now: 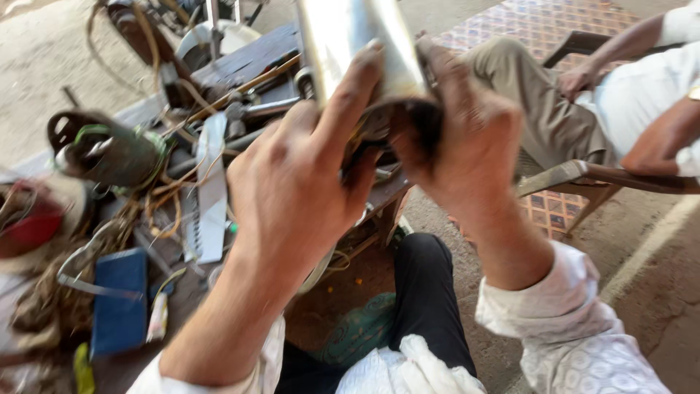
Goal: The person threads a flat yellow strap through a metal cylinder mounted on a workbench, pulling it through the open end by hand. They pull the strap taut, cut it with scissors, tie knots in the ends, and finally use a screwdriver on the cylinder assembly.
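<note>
Hands share one metal tube [357, 44]: left hand [299, 182] and right hand [467, 138] both clamped on its dark lower end, its long axis rising away above the grip.

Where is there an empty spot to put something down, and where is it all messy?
Bare ground shows at the top left, beyond the cluttered dark wooden workbench, and at the lower right beside the pale painted line. The bench is crowded with tangled wires, a blue flat box and metal parts. Both hands, left hand and right hand, grip a shiny metal cylinder.
</note>
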Demonstrator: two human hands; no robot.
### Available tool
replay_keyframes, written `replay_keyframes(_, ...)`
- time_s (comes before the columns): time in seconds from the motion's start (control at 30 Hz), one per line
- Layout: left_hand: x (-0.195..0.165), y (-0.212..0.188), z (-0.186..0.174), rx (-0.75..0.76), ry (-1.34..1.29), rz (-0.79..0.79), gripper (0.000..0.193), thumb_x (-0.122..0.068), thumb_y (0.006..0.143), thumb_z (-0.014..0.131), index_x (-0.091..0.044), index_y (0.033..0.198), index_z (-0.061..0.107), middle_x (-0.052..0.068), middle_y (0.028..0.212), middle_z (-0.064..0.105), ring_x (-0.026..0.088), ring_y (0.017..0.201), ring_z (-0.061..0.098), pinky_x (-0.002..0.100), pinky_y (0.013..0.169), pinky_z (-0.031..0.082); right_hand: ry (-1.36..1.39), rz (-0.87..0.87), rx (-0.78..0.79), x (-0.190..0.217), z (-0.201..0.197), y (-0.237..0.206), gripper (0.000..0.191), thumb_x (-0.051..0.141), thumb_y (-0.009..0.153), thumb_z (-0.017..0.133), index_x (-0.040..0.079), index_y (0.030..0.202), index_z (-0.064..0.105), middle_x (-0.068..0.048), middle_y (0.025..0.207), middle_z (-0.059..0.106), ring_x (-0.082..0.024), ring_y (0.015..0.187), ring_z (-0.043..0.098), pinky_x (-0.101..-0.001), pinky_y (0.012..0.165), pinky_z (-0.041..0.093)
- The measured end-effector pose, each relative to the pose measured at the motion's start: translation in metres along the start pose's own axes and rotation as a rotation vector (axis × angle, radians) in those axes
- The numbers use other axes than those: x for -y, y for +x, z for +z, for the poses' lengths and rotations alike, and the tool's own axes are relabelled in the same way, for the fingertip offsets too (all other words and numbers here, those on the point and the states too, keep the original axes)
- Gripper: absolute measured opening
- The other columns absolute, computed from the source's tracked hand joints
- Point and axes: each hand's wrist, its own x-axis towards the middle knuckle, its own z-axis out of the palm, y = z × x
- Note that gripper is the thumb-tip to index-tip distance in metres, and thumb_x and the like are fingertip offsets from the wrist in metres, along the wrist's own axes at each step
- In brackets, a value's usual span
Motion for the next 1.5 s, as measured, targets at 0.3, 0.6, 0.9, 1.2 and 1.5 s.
replay_keyframes(0.3,-0.004,0.028,-0.009,0.095,-0.037,0.133,0.07,-0.027,0.095,0.081,-0.009,0.155,0.05,0.017,0.108,0.073,0.028,0.093,0.073,0.036,0.078,0.058,0.187,0.262,-0.088,0.003,0.026,-0.028,0.056,0.044,0.113,0.058,0.01,0.152,0.035,-0.011,0.106,0.072,-0.02,0.08,0.072,-0.0338,0.073,0.059)
replay_keyframes(0.6,-0.009,0.025,-0.022,-0.005,0.07,0.175,0.069,-0.025,0.084,0.088,-0.013,0.144,0.057,0.013,0.095,0.074,0.029,0.071,0.071,0.04,0.055,0.053,0.447,0.42,-0.064,0.007,0.017,-0.03,0.048,0.026,0.114,0.066,0.002,0.151,0.047,-0.006,0.088,0.073,-0.014,0.068,0.069,-0.0284,0.063,0.055)
replay_keyframes(0.9,0.059,-0.177,-0.034,-0.385,-1.21,-0.661,0.025,-0.007,0.105,0.073,0.004,0.126,0.067,-0.002,0.077,0.054,0.001,0.064,0.043,0.019,0.056,0.027,0.63,0.597,0.076,0.025,0.015,-0.145,0.005,0.009,0.111,0.07,0.005,0.113,0.069,0.001,0.082,0.065,-0.003,0.065,0.054,-0.0197,0.059,0.043)
replay_keyframes(1.2,0.046,-0.327,0.008,-0.677,-1.262,-1.259,0.043,-0.036,0.11,0.052,0.004,0.112,0.069,0.003,0.073,0.054,0.008,0.056,0.042,0.023,0.047,0.029,0.491,0.283,0.407,0.084,0.097,-0.166,0.016,0.008,0.089,0.078,0.001,0.103,0.074,-0.014,0.097,0.072,-0.028,0.089,0.07,-0.0375,0.081,0.055)
replay_keyframes(1.5,0.004,-0.346,0.046,-0.348,-1.318,-1.295,0.057,-0.049,0.106,0.041,-0.002,0.113,0.073,0.001,0.073,0.059,0.008,0.062,0.051,0.022,0.052,0.035,0.495,0.043,0.47,0.12,0.196,-0.11,0.026,0.023,0.091,0.081,0.005,0.108,0.074,-0.012,0.104,0.07,-0.031,0.1,0.067,-0.0454,0.09,0.049)
